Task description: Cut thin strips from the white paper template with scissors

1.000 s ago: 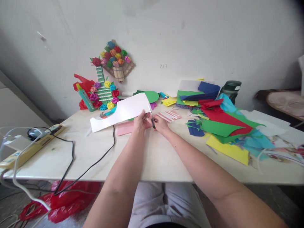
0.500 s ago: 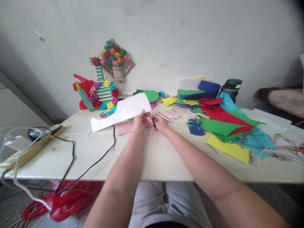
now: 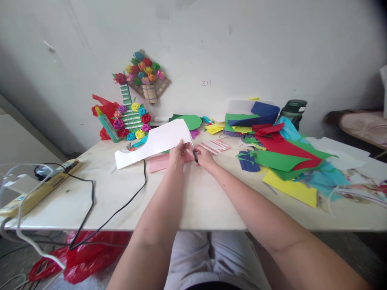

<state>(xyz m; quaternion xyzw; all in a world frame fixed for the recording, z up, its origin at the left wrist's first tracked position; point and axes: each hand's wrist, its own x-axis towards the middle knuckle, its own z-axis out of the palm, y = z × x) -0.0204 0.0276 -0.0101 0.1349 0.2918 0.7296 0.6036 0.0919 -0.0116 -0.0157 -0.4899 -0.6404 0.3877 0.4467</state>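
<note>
White paper is the centre of it all here. The big white paper sheet [image 3: 154,143] with the curvy cut-out edge is held up off the pale stone-look table [image 3: 196,201], slanting up and away to your left, just past the middle of the tabletop. Your left hand [image 3: 178,155] has its near right corner pinched, thumb on top and fingers curled under. To me that looks like a way to hold that edge stiff and off the surface.

Your right hand [image 3: 206,158] is right beside it, nearly touching. Its fingers are closed around the small black-handled scissors [image 3: 194,154], with the blades pointing up at the sheet's right edge. Whether the blades are parted or closed I honestly can't tell, they're too tiny. Having both hands that close together makes sense to me, since the paper flops less right where the steel meets it.

Directly under your hands lies a flat pink paper rectangle [image 3: 159,163], and just beyond the right hand are some pink-and-white striped strips [image 3: 216,146]. Further right is the messy heap of red, green, blue and yellow paper offcuts [image 3: 284,161], within arm's reach, with a dark green bottle [image 3: 293,110] behind it. Off to the left a black cable [image 3: 121,207] snakes across towards a yellow power strip [image 3: 39,189], well clear of the sheet. Against the wall stands a colourful paper-flower craft piece [image 3: 133,121].
</note>
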